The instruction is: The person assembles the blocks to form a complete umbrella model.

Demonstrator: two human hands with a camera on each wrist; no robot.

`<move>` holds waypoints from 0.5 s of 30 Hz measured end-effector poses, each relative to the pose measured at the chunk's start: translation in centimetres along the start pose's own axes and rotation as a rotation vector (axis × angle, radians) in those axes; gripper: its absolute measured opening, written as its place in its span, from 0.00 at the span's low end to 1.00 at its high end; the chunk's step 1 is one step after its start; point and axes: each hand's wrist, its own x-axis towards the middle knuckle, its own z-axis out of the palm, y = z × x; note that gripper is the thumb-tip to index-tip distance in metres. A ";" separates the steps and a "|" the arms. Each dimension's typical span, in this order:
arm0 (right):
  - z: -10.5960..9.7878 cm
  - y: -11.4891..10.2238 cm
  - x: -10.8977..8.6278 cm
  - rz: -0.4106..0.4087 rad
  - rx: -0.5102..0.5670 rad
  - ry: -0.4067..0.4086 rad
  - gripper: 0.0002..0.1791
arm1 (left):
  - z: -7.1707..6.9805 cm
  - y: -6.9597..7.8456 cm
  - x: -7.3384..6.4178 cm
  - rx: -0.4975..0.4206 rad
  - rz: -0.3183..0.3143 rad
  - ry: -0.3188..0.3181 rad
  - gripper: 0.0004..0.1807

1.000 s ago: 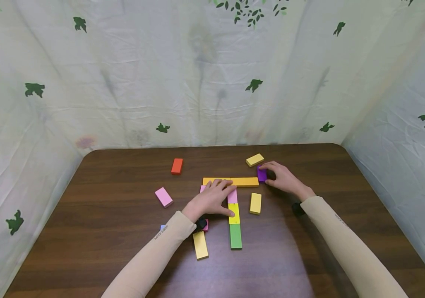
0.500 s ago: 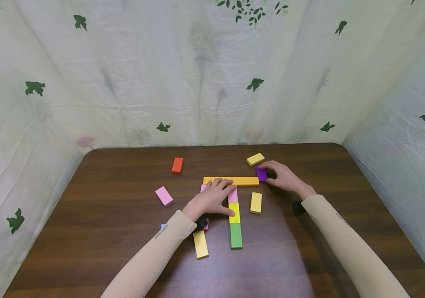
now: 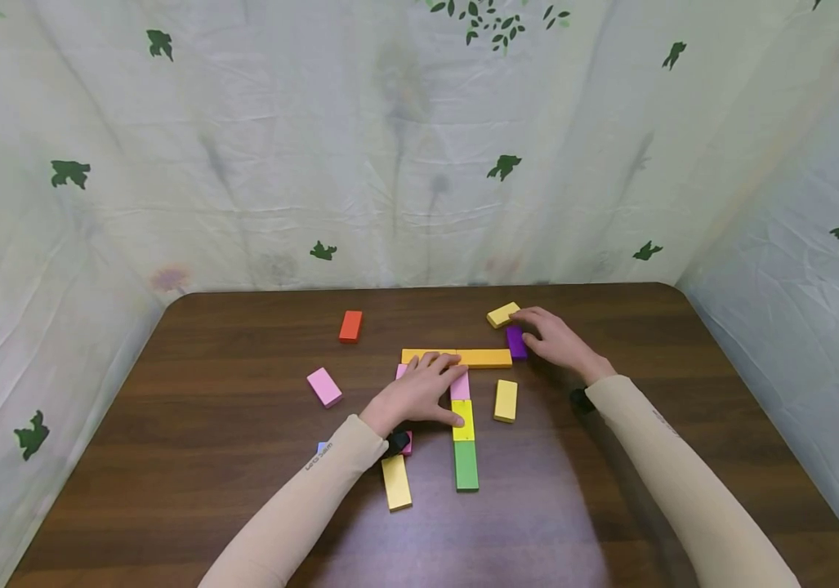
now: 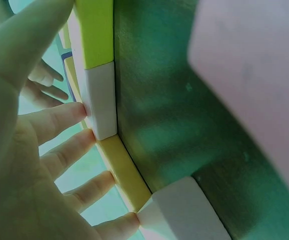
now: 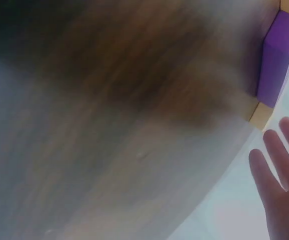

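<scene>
My left hand [image 3: 415, 398] spreads over the blocks mid-table. Its fingertips rest on the row of orange blocks [image 3: 483, 359] and a pink block [image 3: 460, 387]; the thumb lies at the bright yellow block [image 3: 466, 410]. A green block [image 3: 466, 466] continues that column toward me. Most of another pink block is hidden beneath the left hand. At the row's right end stands a purple block [image 3: 515, 343]. Beside it is my right hand [image 3: 560, 345], fingers extended near a pale yellow block [image 3: 502, 315]; in the right wrist view they are apart from the purple block [image 5: 276, 62].
Other loose blocks lie around: red [image 3: 350, 327], pink [image 3: 324, 387], and pale yellow ones at right [image 3: 505, 401] and front [image 3: 396, 483]. A magenta block [image 3: 408, 443] and a blue block [image 3: 322, 447] are partly hidden by my left wrist. A patterned cloth [image 3: 419, 204] hangs behind the table.
My right hand has let go of the purple block and shifted slightly up and away, toward the upper pale yellow block. The left hand stays where it was.
</scene>
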 end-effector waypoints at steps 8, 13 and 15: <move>0.2 -0.7 1.2 0.053 -0.056 -0.063 0.24 | 0.0 0.0 0.0 -0.002 -0.011 -0.007 0.47; 0.2 -1.0 1.8 0.023 -0.085 -0.071 0.22 | 0.0 0.1 0.0 -0.002 -0.014 -0.011 0.48; 0.2 -1.0 2.0 0.000 -0.106 -0.068 0.21 | -0.1 0.1 0.0 -0.002 -0.014 -0.011 0.48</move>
